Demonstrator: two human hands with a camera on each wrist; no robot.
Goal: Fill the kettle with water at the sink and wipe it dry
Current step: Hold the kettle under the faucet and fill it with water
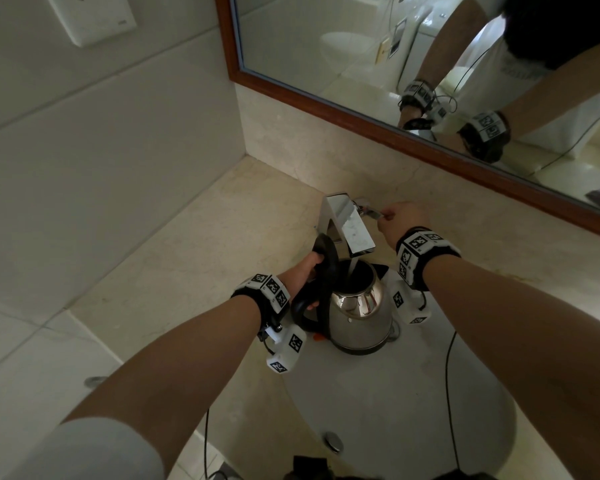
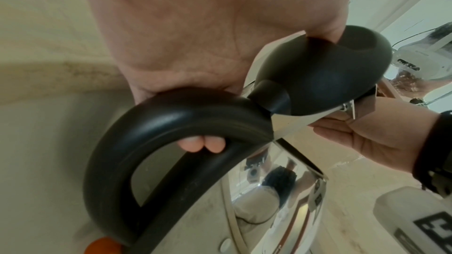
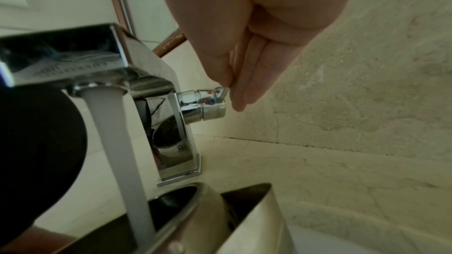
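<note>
A steel kettle (image 1: 359, 317) with a black handle (image 2: 151, 123) stands in the white sink (image 1: 413, 403) under the chrome tap (image 1: 347, 225). Its black lid (image 2: 325, 76) is flipped up. Water (image 3: 115, 142) runs from the spout into the kettle's open mouth (image 3: 176, 200). My left hand (image 1: 307, 271) grips the handle, fingers curled round it and the thumb against the raised lid. My right hand (image 1: 399, 220) is at the tap's right side and pinches the small lever (image 3: 221, 92) between thumb and fingers.
A beige stone counter (image 1: 187, 258) surrounds the sink, with a tiled wall on the left. A wood-framed mirror (image 1: 413, 46) hangs behind the tap. The sink's drain plug (image 1: 333, 441) lies near the front. An orange switch (image 2: 102, 244) sits at the handle's base.
</note>
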